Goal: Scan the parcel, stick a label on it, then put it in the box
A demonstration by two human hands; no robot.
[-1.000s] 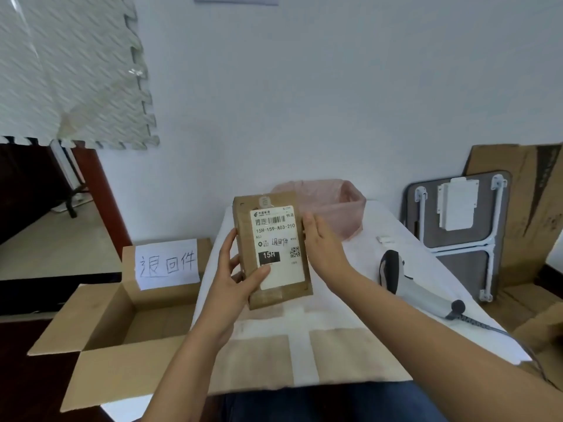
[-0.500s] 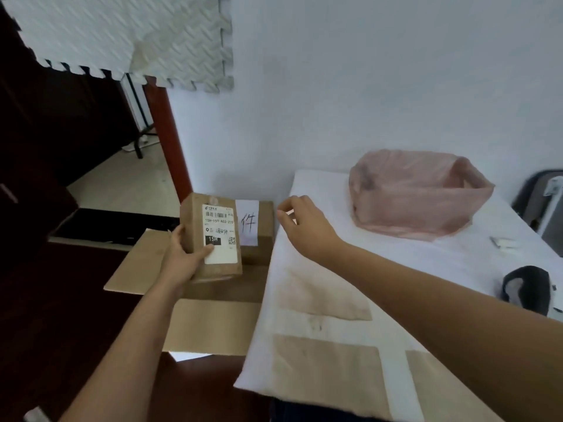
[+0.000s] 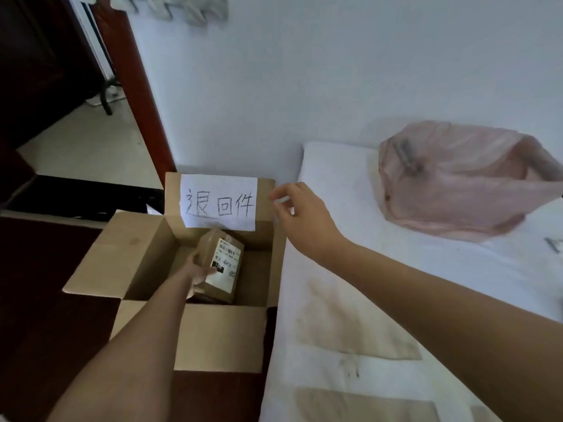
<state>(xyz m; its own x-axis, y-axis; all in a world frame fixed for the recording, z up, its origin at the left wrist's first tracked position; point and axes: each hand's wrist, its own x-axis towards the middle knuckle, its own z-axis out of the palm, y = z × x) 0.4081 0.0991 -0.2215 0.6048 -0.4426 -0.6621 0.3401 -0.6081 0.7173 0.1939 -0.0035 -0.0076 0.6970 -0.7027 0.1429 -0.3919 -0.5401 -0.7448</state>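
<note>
A small brown parcel (image 3: 221,263) with a white printed label on its face is down inside the open cardboard box (image 3: 143,257) on the floor left of the table. My left hand (image 3: 198,269) grips the parcel by its left side, arm reaching into the box. A white paper sign (image 3: 218,201) with handwritten characters is fixed to the box's rear flap. My right hand (image 3: 300,217) hovers at the box's upper right corner, fingers loosely pinched and holding nothing. The scanner is out of view.
The white-covered table (image 3: 350,269) fills the right side, with brown patches on its cloth. A pink plastic bag (image 3: 463,184) sits at the table's back. A white wall stands behind, and a reddish door frame (image 3: 134,95) with dark flooring lies to the left.
My left hand has carried the parcel from in front of me over to the left and lowered it into the box. My right hand let go of it and moved toward the box's corner.
</note>
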